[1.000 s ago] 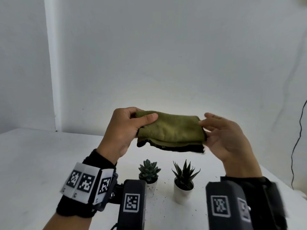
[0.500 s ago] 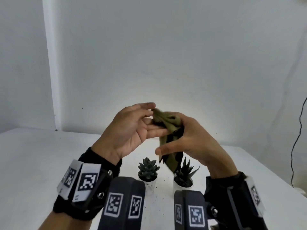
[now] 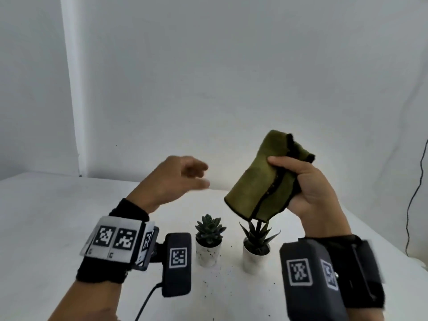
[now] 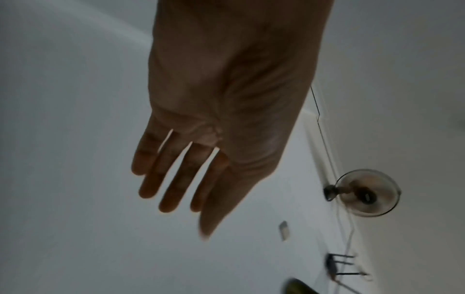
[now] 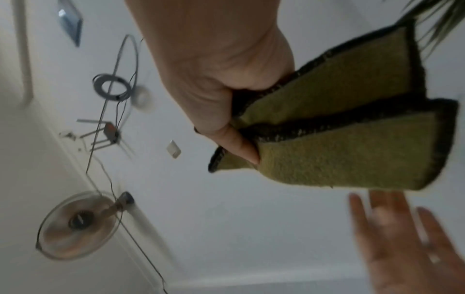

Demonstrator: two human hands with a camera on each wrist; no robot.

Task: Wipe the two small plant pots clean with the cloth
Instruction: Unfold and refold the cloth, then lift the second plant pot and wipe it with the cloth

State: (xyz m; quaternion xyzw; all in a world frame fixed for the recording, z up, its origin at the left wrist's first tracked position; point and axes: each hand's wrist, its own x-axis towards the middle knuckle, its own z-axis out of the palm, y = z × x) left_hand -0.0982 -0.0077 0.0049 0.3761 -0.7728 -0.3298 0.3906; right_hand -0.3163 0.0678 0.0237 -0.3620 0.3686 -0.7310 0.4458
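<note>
I see the white table (image 3: 58,228) spread across the lower view, with a white wall (image 3: 231,77) rising behind it. Above the table, my right hand (image 3: 310,188) is raised on the right side, and its grip is clamped on the cloth (image 3: 261,181): the thumb presses across the front of it and the curled fingers close behind. The cloth is olive green with a dark edge, folded over, and hangs in the air above the right pot, its lower corner just over the spiky leaves; I cannot tell whether it touches them. My left hand (image 3: 176,181) is lifted to the left of the cloth, well apart from it, with the fingers spread and straight, holding nothing; it is blurred in the head view, but the left wrist view shows the fingers (image 4: 173,179) plainly apart. On the table, below and between the hands, two small white pots stand upright, near each other. The left pot (image 3: 208,253) carries a rosette succulent and has dark specks on its side. The right pot (image 3: 253,259) carries a spiky plant. Dark crumbs (image 3: 228,272) lie scattered on the table around both pots.
</note>
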